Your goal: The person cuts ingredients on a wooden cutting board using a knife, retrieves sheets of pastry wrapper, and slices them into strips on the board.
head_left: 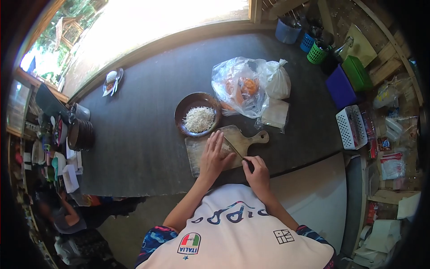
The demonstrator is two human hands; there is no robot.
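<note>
My right hand (257,174) is closed around the handle of a knife (234,149), whose thin blade slants up and left across a wooden cutting board (193,150). My left hand (214,157) lies over the board beside the blade, its fingers stretched out; whether it touches the blade I cannot tell. A few pale shreds (225,147) show between the left hand and the knife. Just beyond the board stands a round brown bowl (180,112) with a heap of finely shredded white food (199,119) in it.
Behind the board's handle lie a clear plastic bag (224,74) with orange pieces, a tied white bag (277,80) and a wrapped pale block (275,113). A small plate (107,92) with rice sits far left. Baskets (351,127) line the right edge. A person (67,215) is at lower left.
</note>
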